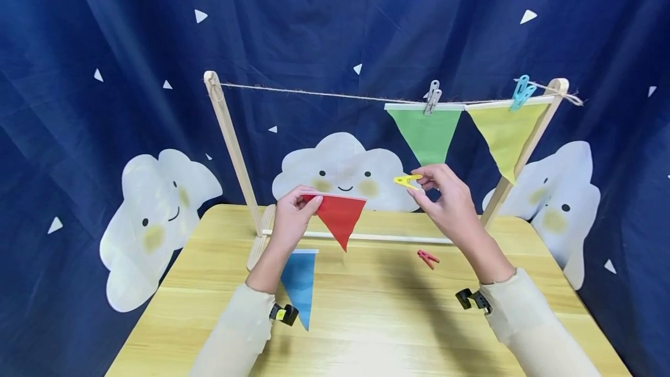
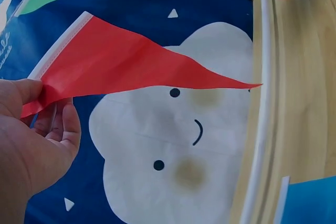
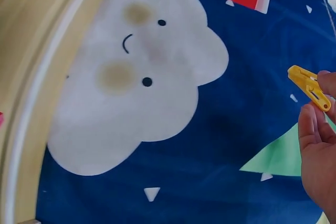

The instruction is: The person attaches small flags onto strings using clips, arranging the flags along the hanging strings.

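My left hand [image 1: 294, 214] pinches a red triangular flag [image 1: 341, 217] by the left end of its white top strip, the tip hanging down. In the left wrist view the same flag [image 2: 121, 59] spreads out from between thumb and fingers. My right hand [image 1: 451, 205] holds a yellow clothespin [image 1: 407, 181] between thumb and fingertips, to the right of the red flag and apart from it. A string [image 1: 314, 93] runs above both hands. On it hang a green flag [image 1: 426, 132] under a grey clothespin [image 1: 432, 98] and a yellow flag [image 1: 505, 132] under a blue clothespin [image 1: 522, 93].
Two wooden posts [image 1: 232, 150] hold the string, joined low by a white rod [image 1: 387, 238]. On the table [image 1: 361, 307] lie a red clothespin [image 1: 428, 258] and a blue flag [image 1: 300, 284], partly behind the left forearm. A dark blue curtain [image 1: 157, 28] with clouds hangs behind.
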Motion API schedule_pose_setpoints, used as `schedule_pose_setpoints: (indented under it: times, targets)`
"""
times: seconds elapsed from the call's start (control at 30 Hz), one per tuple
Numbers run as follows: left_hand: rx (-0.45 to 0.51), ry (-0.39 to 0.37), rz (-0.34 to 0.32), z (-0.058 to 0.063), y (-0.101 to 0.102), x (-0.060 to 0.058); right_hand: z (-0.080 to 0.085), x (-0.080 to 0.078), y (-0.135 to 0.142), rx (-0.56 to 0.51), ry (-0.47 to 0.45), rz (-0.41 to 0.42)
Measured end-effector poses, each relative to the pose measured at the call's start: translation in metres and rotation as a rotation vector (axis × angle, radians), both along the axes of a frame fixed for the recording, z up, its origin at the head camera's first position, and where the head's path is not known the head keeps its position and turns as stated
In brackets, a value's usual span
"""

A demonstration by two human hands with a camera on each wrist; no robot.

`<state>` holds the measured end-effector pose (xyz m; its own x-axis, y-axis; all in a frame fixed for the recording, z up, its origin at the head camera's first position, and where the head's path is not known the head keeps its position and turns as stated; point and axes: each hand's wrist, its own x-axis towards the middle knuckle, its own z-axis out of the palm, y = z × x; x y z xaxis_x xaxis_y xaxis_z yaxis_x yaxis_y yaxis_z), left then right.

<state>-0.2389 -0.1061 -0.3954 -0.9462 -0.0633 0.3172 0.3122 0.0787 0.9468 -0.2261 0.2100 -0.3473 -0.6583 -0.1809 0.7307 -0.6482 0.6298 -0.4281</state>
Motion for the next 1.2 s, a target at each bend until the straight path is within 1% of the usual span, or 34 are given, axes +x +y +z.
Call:
schedule_pose_setpoints:
  times: [0.1, 0.23, 0.33, 0.47, 0.63, 0.77, 0.9, 1.0, 1.2]
  targets:
    - [-0.020, 0.028, -0.016, 0.006, 0.001, -0.002, 0.009, 0.000, -0.005, 0.007, 0.025, 0.013]
    - [-0.022, 0.074, -0.041, 0.016, 0.003, -0.004, 0.020, -0.001, -0.010, 0.011, 0.055, 0.034]
    - [-0.027, 0.087, -0.058, 0.023, 0.004, -0.005, 0.027, -0.002, -0.013, 0.018, 0.070, 0.047]
    - [-0.062, 0.099, -0.071, 0.031, 0.004, -0.008, 0.035, -0.003, -0.016, 0.029, 0.086, 0.048]
    - [-0.097, 0.146, -0.081, 0.040, 0.006, -0.011, 0.047, -0.005, -0.018, 0.040, 0.100, 0.039]
    - [-0.123, 0.156, -0.083, 0.045, 0.006, -0.013, 0.056, -0.006, -0.020, 0.061, 0.107, 0.037]
    - [-0.127, 0.156, -0.079, 0.048, 0.006, -0.015, 0.066, -0.005, -0.023, 0.084, 0.126, 0.047]
    - [-0.119, 0.169, -0.061, 0.052, 0.006, -0.016, 0.076, -0.005, -0.026, 0.104, 0.153, 0.050]
    - [-0.108, 0.197, -0.025, 0.064, 0.008, -0.017, 0.097, -0.005, -0.030, 0.166, 0.194, 0.033]
